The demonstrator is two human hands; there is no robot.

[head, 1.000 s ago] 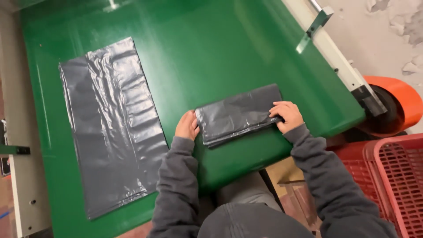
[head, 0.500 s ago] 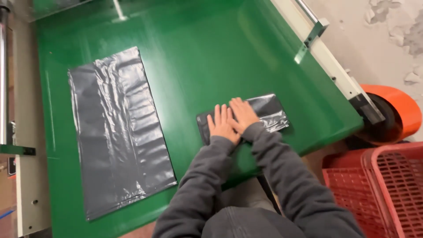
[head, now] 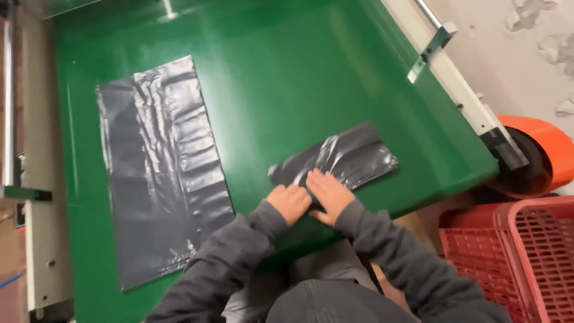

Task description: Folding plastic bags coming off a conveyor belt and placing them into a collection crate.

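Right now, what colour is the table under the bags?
Green table, seen in the head view.

Both hands, the left hand (head: 289,202) and right hand (head: 327,195), cover the folded bag's (head: 341,158) near edge; the red crate (head: 514,251) at 4 o'clock is cut off, its contents perhaps unreadable

both arms are in long dark grey sweatshirt sleeves, soft fleecy-looking fabric, kinda baggy and bunched into folds along the forearms. each sleeve ends in a snug ribbed cuff right at the wrist. the left hand (head: 289,202) and right hand (head: 328,196) are bare, no gloves, no rings or watch that i can make out. same grey fabric covers the torso at the bottom edge.
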